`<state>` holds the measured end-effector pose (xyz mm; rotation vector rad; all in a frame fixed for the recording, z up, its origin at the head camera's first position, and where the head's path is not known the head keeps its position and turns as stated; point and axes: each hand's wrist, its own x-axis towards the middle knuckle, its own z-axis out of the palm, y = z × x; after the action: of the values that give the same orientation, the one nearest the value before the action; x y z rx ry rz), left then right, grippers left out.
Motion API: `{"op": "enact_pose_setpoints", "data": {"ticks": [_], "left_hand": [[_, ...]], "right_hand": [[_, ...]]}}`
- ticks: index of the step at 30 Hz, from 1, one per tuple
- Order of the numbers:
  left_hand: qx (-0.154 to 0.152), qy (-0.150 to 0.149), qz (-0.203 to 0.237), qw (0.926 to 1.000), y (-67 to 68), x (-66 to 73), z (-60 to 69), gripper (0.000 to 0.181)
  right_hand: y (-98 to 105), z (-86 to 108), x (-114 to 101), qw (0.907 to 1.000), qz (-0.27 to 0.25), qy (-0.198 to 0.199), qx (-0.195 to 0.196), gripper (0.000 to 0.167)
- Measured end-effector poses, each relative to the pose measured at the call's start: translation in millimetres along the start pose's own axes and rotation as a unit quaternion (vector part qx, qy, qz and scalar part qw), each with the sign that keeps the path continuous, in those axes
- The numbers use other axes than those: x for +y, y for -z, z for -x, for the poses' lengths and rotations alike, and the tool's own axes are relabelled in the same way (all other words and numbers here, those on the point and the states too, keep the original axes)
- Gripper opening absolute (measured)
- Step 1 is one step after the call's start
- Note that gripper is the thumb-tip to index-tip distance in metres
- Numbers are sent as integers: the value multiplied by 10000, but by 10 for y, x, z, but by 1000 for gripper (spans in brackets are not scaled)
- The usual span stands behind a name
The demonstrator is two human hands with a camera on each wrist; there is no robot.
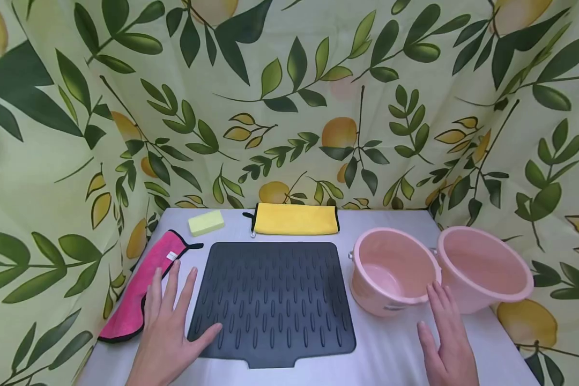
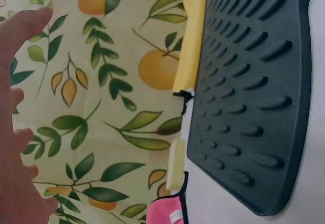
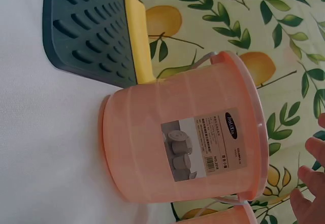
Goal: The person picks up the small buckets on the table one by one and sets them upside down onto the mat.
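Note:
My left hand [image 1: 168,327] hovers with spread fingers over the left edge of a dark grey ridged drying mat [image 1: 273,300], holding nothing. Beside it, a pink cloth [image 1: 147,289] with black trim lies along the table's left side. My right hand [image 1: 447,338], fingers extended and grasping nothing, is in front of two pink buckets; in the head view its fingertips overlap the rim of the nearer bucket [image 1: 383,268], and I cannot tell whether they touch. The other bucket [image 1: 482,268] stands to its right. In the right wrist view, a printed label [image 3: 205,145] shows on the bucket's side.
Behind the mat lies a folded yellow cloth [image 1: 296,219] with black edging. A pale yellow sponge [image 1: 206,223] sits at the back left. The table is covered in white cloth [image 1: 371,354], and a leaf-and-fruit patterned curtain [image 1: 289,107] encloses the back and both sides.

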<state>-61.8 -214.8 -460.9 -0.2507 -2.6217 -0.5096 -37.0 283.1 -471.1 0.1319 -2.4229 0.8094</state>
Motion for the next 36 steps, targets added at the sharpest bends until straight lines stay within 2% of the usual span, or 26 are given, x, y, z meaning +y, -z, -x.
{"op": "enact_pose_setpoints", "data": {"ticks": [3, 4, 6, 7, 10, 13, 15, 17, 19, 22, 24, 26, 29, 32, 36], "left_hand": [[4, -34, 46, 10000, 0, -4, 14, 126], [14, -50, 84, 10000, -6, -6, 13, 125], [13, -32, 138, 9999, -35, -3, 3, 124], [3, 1, 184, 9998, -62, 4, -15, 124], [-134, 79, 351, 9993, -191, 54, -107, 123], [-278, 33, 656, 9975, -343, 130, -204, 120], [-306, -68, 843, 9959, -424, 180, -247, 118], [-293, -148, 1004, 9944, -481, 215, -276, 117], [-277, -180, 1137, 9930, -524, 234, -299, 115], [-329, -152, 1404, 9894, -579, 232, -326, 114], [-415, -75, 1588, 9864, -625, 211, -337, 112], [-547, 7, 1712, 9837, -680, 190, -343, 111], [-741, 99, 1800, 9808, -773, 164, -341, 109], [-841, 57, 1891, 9783, -829, 164, -364, 109], [-897, -30, 2068, 9743, -857, 191, -399, 107]], "right_hand": [[-12, 2, -29, 9988, -55, -489, 52, 70], [-17, -3, -54, 9964, -61, -836, 91, 67], [-35, -31, -83, 9872, -192, -1544, 355, 62], [-38, -54, -102, 9785, -328, -1974, 498, 58], [-55, -147, -100, 9419, -835, -3126, 904, 50], [-90, -232, -39, 8957, -1776, -3861, 1309, 48], [-128, -266, 8, 8653, -2471, -4044, 1630, 47], [-166, -276, 41, 8334, -3231, -4037, 1951, 44], [-194, -275, 57, 8056, -3779, -4020, 2160, 42], [-213, -279, 64, 7751, -4247, -4109, 2238, 39], [-228, -291, 68, 7642, -4371, -4186, 2229, 42], [-242, -309, 72, 7593, -4421, -4229, 2218, 43], [-264, -325, 80, 7604, -4387, -4243, 2220, 43], [-280, -337, 88, 7608, -4363, -4266, 2210, 45], [-300, -331, 87, 7560, -4438, -4345, 2068, 52]]}}
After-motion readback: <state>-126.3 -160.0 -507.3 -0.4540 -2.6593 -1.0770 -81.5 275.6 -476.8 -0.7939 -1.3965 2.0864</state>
